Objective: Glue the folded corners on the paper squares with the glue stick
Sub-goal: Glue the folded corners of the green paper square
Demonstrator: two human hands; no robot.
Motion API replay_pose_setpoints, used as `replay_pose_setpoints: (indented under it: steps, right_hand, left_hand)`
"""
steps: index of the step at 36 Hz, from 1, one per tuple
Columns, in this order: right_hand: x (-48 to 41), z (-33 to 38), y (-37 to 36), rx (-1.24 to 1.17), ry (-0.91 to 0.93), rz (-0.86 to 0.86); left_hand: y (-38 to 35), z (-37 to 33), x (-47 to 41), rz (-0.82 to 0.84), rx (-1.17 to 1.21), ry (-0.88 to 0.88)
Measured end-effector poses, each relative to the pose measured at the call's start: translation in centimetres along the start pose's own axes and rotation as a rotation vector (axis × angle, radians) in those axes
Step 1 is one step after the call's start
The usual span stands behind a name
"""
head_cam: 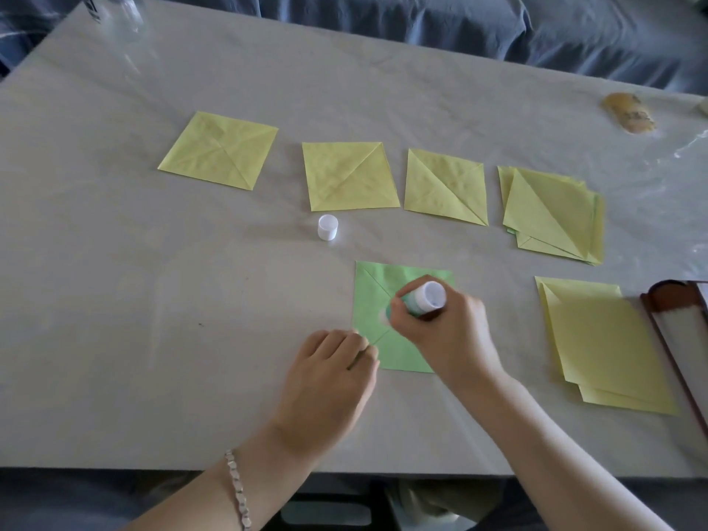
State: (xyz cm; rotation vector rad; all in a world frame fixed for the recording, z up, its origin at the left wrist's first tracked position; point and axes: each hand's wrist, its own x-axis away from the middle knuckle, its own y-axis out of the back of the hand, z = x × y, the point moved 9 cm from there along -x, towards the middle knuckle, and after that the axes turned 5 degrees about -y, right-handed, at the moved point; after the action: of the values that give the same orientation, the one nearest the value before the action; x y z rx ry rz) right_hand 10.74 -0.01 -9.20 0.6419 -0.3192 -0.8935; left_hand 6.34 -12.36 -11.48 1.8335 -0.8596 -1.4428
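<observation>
A green folded paper square (377,297) lies near the table's front edge. My right hand (448,331) grips the glue stick (419,298), tilted with its tip down on the green square's middle. My left hand (333,373) holds the square's lower left edge with curled fingers. The white glue cap (328,227) stands alone behind the green square. Three yellow folded squares (219,149) (349,175) (446,187) lie in a row further back. To their right is a stack of folded yellow squares (553,214).
A pile of plain yellow sheets (601,343) lies at the right, beside a dark-framed tray (674,339) at the table's right edge. A clear bottle (115,13) stands at the back left. A yellowish object (628,112) lies at the back right. Blue fabric lies beyond the table.
</observation>
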Motion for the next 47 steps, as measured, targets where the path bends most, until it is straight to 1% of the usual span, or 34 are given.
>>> replay_pose_setpoints:
  steps: [6,10,13,18,23,29,32,35,38,41,44,47]
  right_hand:
    - [0.2,0.5,-2.6,-0.02,0.032,0.075]
    - [0.5,0.6,-2.7,-0.015,0.057,0.079]
    - [0.6,0.0,-1.7,0.011,0.042,0.046]
    - [0.9,-2.4,1.0,0.041,-0.046,0.0]
    - [1.1,-4.3,4.0,0.089,-0.086,-0.081]
    - [1.4,-5.9,6.3,0.128,-0.158,-0.102]
    - [1.2,-6.4,7.4,0.15,-0.205,-0.14]
    - [1.2,-5.5,7.6,0.096,-0.197,-0.176]
    - [1.4,-3.2,6.1,0.05,-0.133,-0.152]
    - [1.3,-1.5,3.5,0.04,-0.083,-0.073]
    - [1.4,-0.6,0.9,0.033,-0.061,0.012]
    - [1.4,-0.2,-0.7,0.019,-0.045,0.048]
  left_hand:
    - [0.1,0.2,0.1,-0.036,-0.008,0.019]
    - [0.2,0.2,0.0,-0.045,-0.011,0.016]
    - [0.1,0.1,0.0,-0.026,-0.007,0.006]
    - [0.1,0.2,0.0,0.001,0.019,0.028]
    - [0.0,0.2,0.0,0.017,0.033,0.031]
    - [0.2,0.2,0.1,-0.009,0.043,0.035]
    - [0.3,0.4,0.4,-0.028,0.061,0.041]
    - [0.4,0.3,0.5,-0.029,0.051,0.031]
    - [0.5,0.3,0.4,-0.024,0.051,0.025]
    - [0.6,0.4,0.5,-0.036,0.047,0.03]
    - [0.8,0.3,0.7,-0.06,0.037,0.025]
    - [0.9,0.5,0.7,-0.072,0.031,0.033]
